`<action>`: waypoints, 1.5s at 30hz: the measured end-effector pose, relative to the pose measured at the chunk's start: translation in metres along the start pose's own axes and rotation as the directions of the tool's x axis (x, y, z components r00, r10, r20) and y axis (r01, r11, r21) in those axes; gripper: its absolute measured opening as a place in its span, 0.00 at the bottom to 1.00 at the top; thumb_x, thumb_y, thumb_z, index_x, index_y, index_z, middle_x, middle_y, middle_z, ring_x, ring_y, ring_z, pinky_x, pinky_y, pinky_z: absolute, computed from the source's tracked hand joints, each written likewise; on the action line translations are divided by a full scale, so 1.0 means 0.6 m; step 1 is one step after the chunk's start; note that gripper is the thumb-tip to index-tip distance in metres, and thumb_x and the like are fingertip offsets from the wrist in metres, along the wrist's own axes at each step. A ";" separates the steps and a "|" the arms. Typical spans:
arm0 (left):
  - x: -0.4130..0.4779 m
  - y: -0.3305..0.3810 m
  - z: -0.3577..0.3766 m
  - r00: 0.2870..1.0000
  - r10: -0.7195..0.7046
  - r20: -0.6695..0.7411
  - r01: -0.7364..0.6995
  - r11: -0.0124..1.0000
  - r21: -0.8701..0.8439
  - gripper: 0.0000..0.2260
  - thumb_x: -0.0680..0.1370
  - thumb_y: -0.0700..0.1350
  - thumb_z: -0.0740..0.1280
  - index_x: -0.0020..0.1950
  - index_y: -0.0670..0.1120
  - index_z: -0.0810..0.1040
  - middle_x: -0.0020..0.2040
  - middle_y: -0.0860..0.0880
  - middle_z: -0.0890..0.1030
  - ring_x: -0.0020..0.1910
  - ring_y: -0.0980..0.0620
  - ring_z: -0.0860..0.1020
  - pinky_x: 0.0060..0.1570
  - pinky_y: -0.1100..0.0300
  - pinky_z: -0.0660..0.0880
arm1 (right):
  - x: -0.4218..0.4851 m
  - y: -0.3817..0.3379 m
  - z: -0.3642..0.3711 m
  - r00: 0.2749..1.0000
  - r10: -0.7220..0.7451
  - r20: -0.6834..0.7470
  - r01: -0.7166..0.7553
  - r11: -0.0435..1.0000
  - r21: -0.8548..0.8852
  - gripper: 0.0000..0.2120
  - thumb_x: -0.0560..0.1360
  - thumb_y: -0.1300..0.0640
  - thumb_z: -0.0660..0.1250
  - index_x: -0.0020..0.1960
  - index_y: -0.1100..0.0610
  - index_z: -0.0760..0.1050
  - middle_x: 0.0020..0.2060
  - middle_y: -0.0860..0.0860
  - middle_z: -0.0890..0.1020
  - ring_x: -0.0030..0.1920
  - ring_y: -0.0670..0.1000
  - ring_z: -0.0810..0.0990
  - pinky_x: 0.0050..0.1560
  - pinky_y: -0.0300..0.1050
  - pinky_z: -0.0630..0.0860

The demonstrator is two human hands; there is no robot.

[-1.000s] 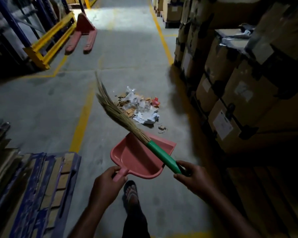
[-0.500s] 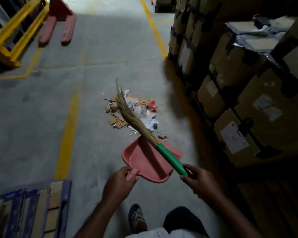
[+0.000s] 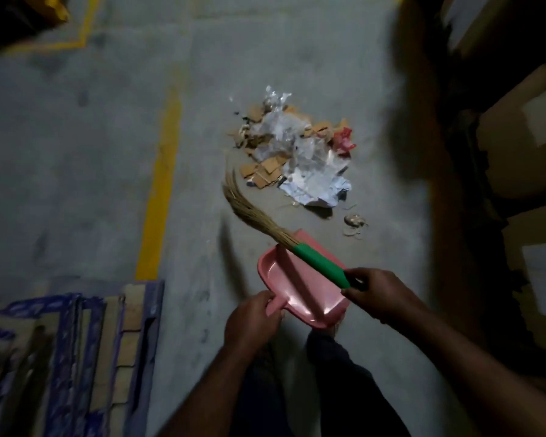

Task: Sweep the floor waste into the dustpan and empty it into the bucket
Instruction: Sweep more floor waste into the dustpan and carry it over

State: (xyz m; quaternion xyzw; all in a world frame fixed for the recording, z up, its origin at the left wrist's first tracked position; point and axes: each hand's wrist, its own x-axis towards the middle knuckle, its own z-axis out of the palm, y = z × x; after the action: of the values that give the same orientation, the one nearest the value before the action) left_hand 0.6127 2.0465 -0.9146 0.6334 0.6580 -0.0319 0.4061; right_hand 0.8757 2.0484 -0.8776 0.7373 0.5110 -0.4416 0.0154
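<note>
The fingers (image 3: 267, 300) of the left hand (image 3: 252, 323) are curled round the stub handle of the dustpan (image 3: 297, 288). Those of the right hand (image 3: 380, 294) are wrapped round the green grip of the broom (image 3: 320, 263). Both holds are unchanged from a second ago. The broom crosses over the pan, which is empty and appears held off the floor (image 3: 92, 152), though that cannot be confirmed. The bristles lay across the left of the waste (image 3: 297, 152) half a second ago and now sit just left of its near edge, apart from it. The waste lies in one heap ahead of the pan, with a few scraps loose at its near right, and it has not shifted. The person has closed on the heap over the last second. Judgement: approach complete, sweeping not begun, and the pan must go down at the heap's near edge first. No bucket is in view. A pallet (image 3: 76, 342) lies to the left, boxes (image 3: 517, 137) to the right.
</note>
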 end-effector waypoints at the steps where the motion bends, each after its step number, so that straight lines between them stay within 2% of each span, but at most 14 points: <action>1: 0.024 -0.012 0.010 1.000 -0.029 0.003 0.029 1.000 0.009 0.15 0.74 0.58 0.67 0.57 0.54 0.78 0.51 0.52 0.83 0.50 0.46 0.81 0.45 0.54 0.78 | 0.039 -0.012 0.011 0.999 -0.026 0.041 0.027 0.999 -0.033 0.21 0.74 0.47 0.70 0.66 0.47 0.76 0.53 0.50 0.83 0.32 0.43 0.72 0.39 0.41 0.73; 4: 0.084 -0.058 0.049 0.996 -0.089 0.008 0.089 0.995 0.054 0.15 0.74 0.56 0.68 0.59 0.53 0.79 0.54 0.49 0.83 0.54 0.43 0.80 0.49 0.52 0.77 | 0.149 -0.051 0.073 0.979 -0.121 0.167 0.145 0.980 -0.137 0.18 0.75 0.47 0.68 0.63 0.51 0.78 0.57 0.53 0.83 0.45 0.53 0.81 0.47 0.45 0.77; 6: 0.116 -0.092 0.082 0.992 -0.122 0.042 0.118 0.990 0.077 0.15 0.75 0.55 0.68 0.60 0.54 0.78 0.55 0.48 0.82 0.55 0.42 0.79 0.49 0.53 0.76 | 0.215 -0.072 0.134 0.954 -0.174 0.243 0.219 0.960 -0.172 0.17 0.76 0.47 0.66 0.62 0.53 0.78 0.57 0.55 0.82 0.53 0.56 0.81 0.53 0.48 0.78; 11: 0.173 -0.186 0.156 0.973 -0.206 0.105 0.203 0.978 0.040 0.14 0.74 0.58 0.66 0.57 0.55 0.78 0.55 0.48 0.82 0.55 0.42 0.80 0.49 0.53 0.76 | 0.346 -0.081 0.281 0.917 -0.158 0.365 0.242 0.950 -0.196 0.14 0.78 0.52 0.63 0.60 0.57 0.77 0.54 0.59 0.82 0.53 0.60 0.80 0.46 0.44 0.72; 14: 0.205 -0.241 0.178 0.961 -0.247 0.123 0.240 0.968 0.067 0.15 0.73 0.57 0.67 0.58 0.54 0.78 0.54 0.47 0.83 0.55 0.41 0.80 0.49 0.50 0.77 | 0.413 -0.034 0.324 0.952 -0.058 0.302 0.121 0.974 -0.194 0.12 0.76 0.53 0.64 0.56 0.57 0.78 0.51 0.59 0.83 0.50 0.60 0.82 0.42 0.42 0.71; 16: 0.225 -0.270 0.184 0.955 -0.264 0.135 0.253 0.963 0.092 0.16 0.73 0.56 0.68 0.58 0.54 0.78 0.54 0.47 0.83 0.55 0.42 0.80 0.49 0.50 0.78 | 0.442 0.011 0.323 0.977 0.051 0.209 -0.018 0.987 -0.158 0.13 0.75 0.52 0.65 0.57 0.57 0.78 0.52 0.60 0.83 0.50 0.60 0.82 0.45 0.44 0.74; 20: 0.254 -0.295 0.183 0.958 -0.253 0.136 0.236 0.963 0.132 0.15 0.72 0.54 0.70 0.58 0.53 0.78 0.53 0.45 0.83 0.54 0.40 0.80 0.48 0.51 0.77 | 0.440 0.102 0.279 0.984 0.174 0.028 -0.171 0.982 -0.077 0.17 0.76 0.49 0.66 0.62 0.54 0.75 0.51 0.61 0.82 0.48 0.64 0.82 0.50 0.56 0.80; 22: 0.264 -0.298 0.179 0.964 -0.239 0.120 0.223 0.966 0.133 0.15 0.73 0.54 0.69 0.58 0.53 0.78 0.53 0.45 0.83 0.54 0.40 0.80 0.48 0.50 0.78 | 0.415 0.138 0.256 0.985 0.173 -0.006 -0.173 0.984 -0.048 0.19 0.76 0.47 0.66 0.65 0.51 0.73 0.51 0.61 0.82 0.46 0.63 0.82 0.47 0.56 0.81; 25: 0.278 -0.295 0.176 0.970 -0.207 0.131 0.188 0.972 0.143 0.14 0.74 0.53 0.70 0.58 0.52 0.79 0.54 0.45 0.83 0.54 0.40 0.80 0.48 0.51 0.77 | 0.378 0.188 0.232 0.995 0.098 0.015 -0.095 0.988 -0.119 0.20 0.77 0.47 0.67 0.67 0.50 0.71 0.54 0.60 0.83 0.51 0.62 0.82 0.46 0.48 0.75; 28: 0.293 -0.289 0.177 0.971 -0.174 0.163 0.147 0.976 0.164 0.14 0.75 0.51 0.70 0.59 0.51 0.80 0.54 0.45 0.83 0.55 0.42 0.80 0.49 0.52 0.76 | 0.378 0.223 0.224 0.988 0.006 0.155 0.034 0.967 -0.254 0.21 0.77 0.47 0.67 0.67 0.51 0.71 0.55 0.59 0.83 0.53 0.62 0.81 0.47 0.48 0.75; 31: 0.307 -0.285 0.183 0.967 -0.152 0.204 0.106 0.970 0.219 0.14 0.76 0.53 0.68 0.60 0.50 0.80 0.54 0.45 0.82 0.55 0.42 0.80 0.49 0.52 0.77 | 0.408 0.243 0.226 0.955 0.033 0.294 0.091 0.913 -0.399 0.20 0.77 0.46 0.64 0.66 0.51 0.69 0.54 0.58 0.82 0.51 0.62 0.81 0.48 0.51 0.78; 34: 0.314 -0.280 0.193 0.954 -0.133 0.269 0.062 0.964 0.259 0.15 0.78 0.55 0.66 0.62 0.52 0.79 0.56 0.45 0.81 0.56 0.43 0.79 0.51 0.52 0.76 | 0.436 0.263 0.216 0.962 0.123 0.242 -0.005 0.900 -0.435 0.18 0.78 0.44 0.62 0.65 0.49 0.69 0.53 0.59 0.81 0.49 0.62 0.81 0.47 0.51 0.79; 38: 0.324 -0.267 0.201 0.950 -0.151 0.274 0.074 0.959 0.273 0.16 0.77 0.56 0.66 0.63 0.53 0.78 0.57 0.45 0.81 0.56 0.44 0.79 0.52 0.52 0.76 | 0.450 0.291 0.198 0.983 0.132 0.127 -0.069 0.911 -0.407 0.17 0.78 0.45 0.61 0.64 0.50 0.68 0.50 0.59 0.81 0.46 0.62 0.80 0.45 0.52 0.79; 45: 0.354 -0.195 0.169 0.970 -0.080 0.231 0.017 0.965 0.263 0.12 0.78 0.56 0.65 0.55 0.50 0.80 0.49 0.46 0.83 0.50 0.43 0.81 0.45 0.54 0.75 | 0.424 0.315 0.152 0.996 0.089 -0.003 -0.088 0.970 -0.225 0.20 0.77 0.45 0.63 0.67 0.48 0.67 0.51 0.58 0.81 0.46 0.60 0.80 0.44 0.50 0.76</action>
State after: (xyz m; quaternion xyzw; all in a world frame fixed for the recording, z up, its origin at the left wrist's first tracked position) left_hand 0.5901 2.1384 -1.1598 0.6562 0.6097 -0.2037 0.3952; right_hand 0.9852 2.1030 -1.1837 0.7513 0.5243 -0.3824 0.1201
